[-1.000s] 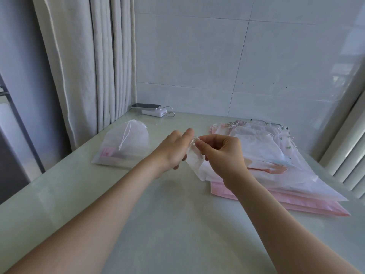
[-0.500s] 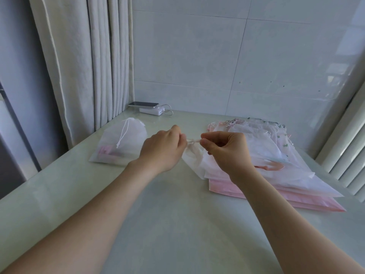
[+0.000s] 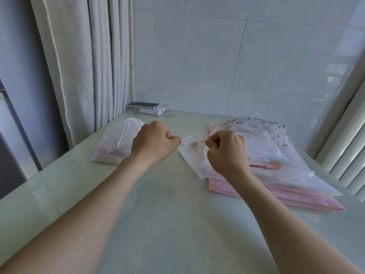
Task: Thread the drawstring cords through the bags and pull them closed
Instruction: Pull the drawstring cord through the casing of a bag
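Left hand (image 3: 155,144) clenched, fingertips pinching the drawstring cord (image 3: 198,142) left of the bag mouth. Right hand (image 3: 227,153) also curled, pinching the same cord on the right, with the cord stretched between them over the gathered mouth of a white bag (image 3: 192,157) whose lower part rests on the counter (image 3: 167,214) against the left edge of the bag pile (image 3: 276,155). Far left: a closed bag (image 3: 116,139) with a pink label (image 3: 107,150), writing too small to read.
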`<state>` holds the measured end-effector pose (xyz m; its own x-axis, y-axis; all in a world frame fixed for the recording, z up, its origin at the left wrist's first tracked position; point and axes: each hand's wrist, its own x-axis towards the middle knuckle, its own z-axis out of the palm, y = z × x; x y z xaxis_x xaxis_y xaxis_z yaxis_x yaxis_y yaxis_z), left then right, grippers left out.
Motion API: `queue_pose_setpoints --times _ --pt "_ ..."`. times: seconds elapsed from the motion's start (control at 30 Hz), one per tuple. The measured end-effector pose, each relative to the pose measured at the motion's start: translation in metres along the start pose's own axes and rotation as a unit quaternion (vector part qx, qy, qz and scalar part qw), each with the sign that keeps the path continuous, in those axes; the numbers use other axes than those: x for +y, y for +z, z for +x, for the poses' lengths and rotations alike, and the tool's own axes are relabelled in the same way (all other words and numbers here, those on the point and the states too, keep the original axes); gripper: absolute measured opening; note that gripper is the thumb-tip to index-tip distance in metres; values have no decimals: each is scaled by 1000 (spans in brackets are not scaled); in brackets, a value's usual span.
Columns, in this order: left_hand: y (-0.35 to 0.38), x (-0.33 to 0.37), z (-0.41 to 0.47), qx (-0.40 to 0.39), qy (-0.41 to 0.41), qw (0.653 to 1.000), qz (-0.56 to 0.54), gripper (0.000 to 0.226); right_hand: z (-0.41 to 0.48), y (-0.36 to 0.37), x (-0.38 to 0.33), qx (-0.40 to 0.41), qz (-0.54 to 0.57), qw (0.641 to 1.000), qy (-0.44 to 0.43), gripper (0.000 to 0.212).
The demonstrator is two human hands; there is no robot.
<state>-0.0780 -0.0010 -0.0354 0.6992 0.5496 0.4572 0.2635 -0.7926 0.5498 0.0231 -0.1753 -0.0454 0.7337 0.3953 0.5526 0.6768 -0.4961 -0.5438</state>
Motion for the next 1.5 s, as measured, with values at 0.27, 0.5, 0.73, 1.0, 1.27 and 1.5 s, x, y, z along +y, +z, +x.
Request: queue_pose_setpoints --times 0.27,0.5,0.73,1.0,1.27,1.5 --pt "8 7 -14 -148 22 980 -132 5 -6 8 -1 -18 118 993 22 13" --pt "11 12 -16 -129 25 978 -159 22 -8 5 -4 -40 165 984 49 11" --pt "14 11 -16 -152 9 968 -199 21 -9 4 -3 -47 158 985 42 13" --pt "16 8 -15 -100 36 976 -188 13 -9 7 -1 -51 153 986 33 14" --pt "11 12 -16 -178 -15 965 -191 20 -8 9 0 -34 120 992 5 14" --pt "12 11 -12 -218 -102 925 -293 14 -7 8 1 -24 118 993 11 16"
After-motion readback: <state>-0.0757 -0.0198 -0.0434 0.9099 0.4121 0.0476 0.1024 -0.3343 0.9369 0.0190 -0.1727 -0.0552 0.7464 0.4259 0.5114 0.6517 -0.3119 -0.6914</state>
